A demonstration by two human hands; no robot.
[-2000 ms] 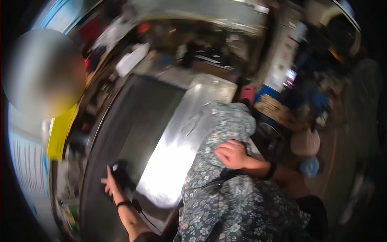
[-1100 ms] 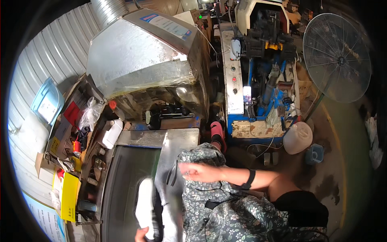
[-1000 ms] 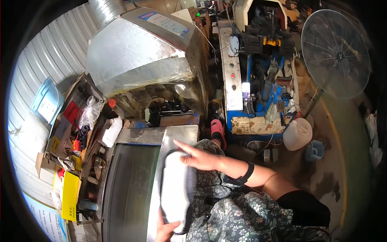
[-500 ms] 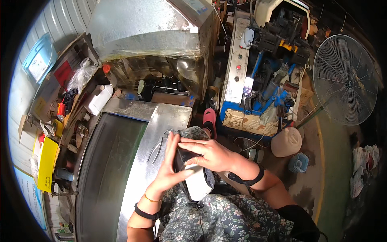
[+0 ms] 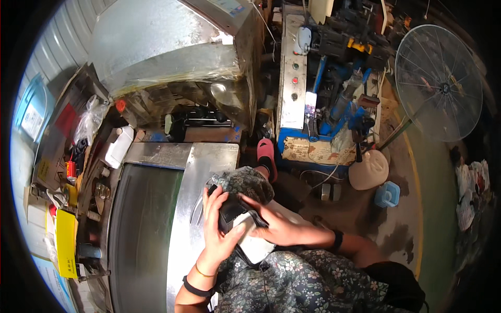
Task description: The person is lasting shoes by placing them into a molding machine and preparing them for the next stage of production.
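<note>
Sharp, evenly lit centre; dark, fisheye-bent rim.

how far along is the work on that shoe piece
Done: the black and white shoe piece is off the belt and up over the lap. In hand: left hand and right hand both grip it beside the metal bench. Left: it has not been set down anywhere; the dark conveyor belt shows no piece.

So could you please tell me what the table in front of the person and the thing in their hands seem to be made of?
Table: bare sheet metal, by its silvery glare. Shoe part, in both hands: black upper, probably leather or synthetic, on a matte white sole, likely rubber or foam.
</note>
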